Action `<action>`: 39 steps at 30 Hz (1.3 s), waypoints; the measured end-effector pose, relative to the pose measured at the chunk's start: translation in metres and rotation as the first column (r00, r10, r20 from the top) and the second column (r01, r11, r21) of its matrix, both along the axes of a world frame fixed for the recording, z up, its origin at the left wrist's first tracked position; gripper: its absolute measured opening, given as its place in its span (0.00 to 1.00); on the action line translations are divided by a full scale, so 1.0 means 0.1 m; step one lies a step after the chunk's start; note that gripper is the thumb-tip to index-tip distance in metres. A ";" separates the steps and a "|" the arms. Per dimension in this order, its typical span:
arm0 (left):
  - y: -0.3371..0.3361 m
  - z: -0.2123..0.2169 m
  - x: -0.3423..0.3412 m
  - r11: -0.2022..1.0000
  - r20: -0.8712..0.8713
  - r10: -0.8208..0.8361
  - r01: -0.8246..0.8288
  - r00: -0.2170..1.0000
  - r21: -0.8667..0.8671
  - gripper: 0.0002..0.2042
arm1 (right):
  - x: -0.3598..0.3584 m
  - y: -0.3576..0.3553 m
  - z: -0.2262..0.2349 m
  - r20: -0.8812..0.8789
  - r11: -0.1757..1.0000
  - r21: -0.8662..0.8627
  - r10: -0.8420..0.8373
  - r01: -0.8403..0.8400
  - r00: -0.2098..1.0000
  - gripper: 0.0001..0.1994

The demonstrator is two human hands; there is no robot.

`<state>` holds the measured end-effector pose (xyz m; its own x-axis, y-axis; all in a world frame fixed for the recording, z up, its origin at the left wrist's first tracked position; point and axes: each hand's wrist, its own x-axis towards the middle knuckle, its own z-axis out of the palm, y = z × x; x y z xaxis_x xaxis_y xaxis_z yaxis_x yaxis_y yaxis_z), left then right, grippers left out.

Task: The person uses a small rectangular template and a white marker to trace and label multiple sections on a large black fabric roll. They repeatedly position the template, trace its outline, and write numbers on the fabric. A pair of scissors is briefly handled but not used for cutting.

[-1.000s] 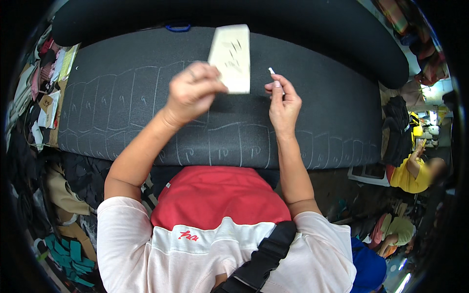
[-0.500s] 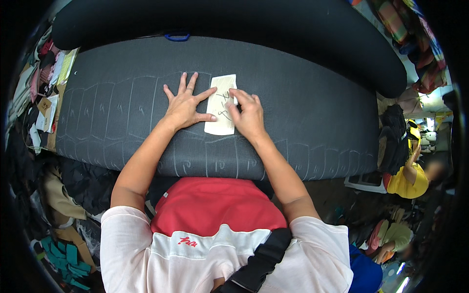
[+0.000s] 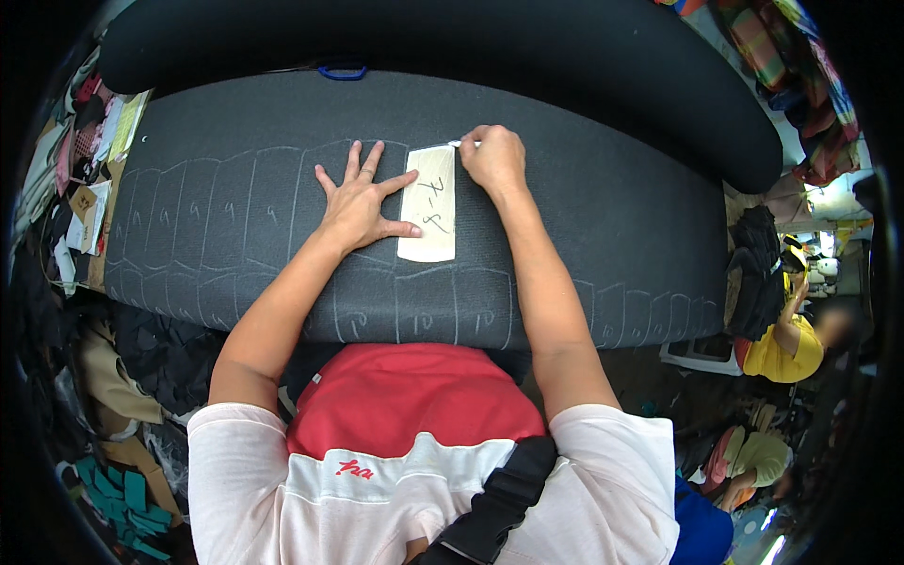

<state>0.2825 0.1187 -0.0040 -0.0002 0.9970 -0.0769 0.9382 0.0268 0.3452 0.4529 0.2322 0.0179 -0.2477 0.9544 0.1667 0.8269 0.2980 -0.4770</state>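
A cream card pattern piece with dark handwriting lies flat on the dark grey fabric. My left hand has its fingers spread, with thumb and forefinger pressing on the card's left side and the other fingers on the fabric. At the card's upper right corner, my right hand is closed on a white marking chalk, whose tip touches the top edge. White outlines of similar shapes run in rows across the fabric, to the left of the card and along the near edge.
A thick dark fabric roll spans the far side, with a blue handle showing beneath it. Cloth scraps pile up at the left. To the right are a dark fabric stack and a person in yellow.
My right hand has moved from the card's right side up to its top right corner, where the white chalk now shows. My left hand stays nearly in place.
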 end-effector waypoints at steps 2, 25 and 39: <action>0.00 0.03 0.01 1.000 0.001 0.008 -0.008 1.000 -0.009 0.45 | 0.05 0.05 0.02 0.030 1.000 0.023 -0.021 0.020 0.999 0.09; 0.30 0.49 0.28 0.994 -0.036 -0.109 0.109 0.993 -0.017 0.38 | 0.69 -1.21 0.19 0.124 1.000 0.018 -0.006 0.004 0.992 0.04; 0.02 0.12 0.66 0.872 0.133 -0.466 0.429 0.875 0.234 0.27 | 1.11 -0.85 -0.17 -0.204 0.989 0.137 0.088 -0.060 0.975 0.23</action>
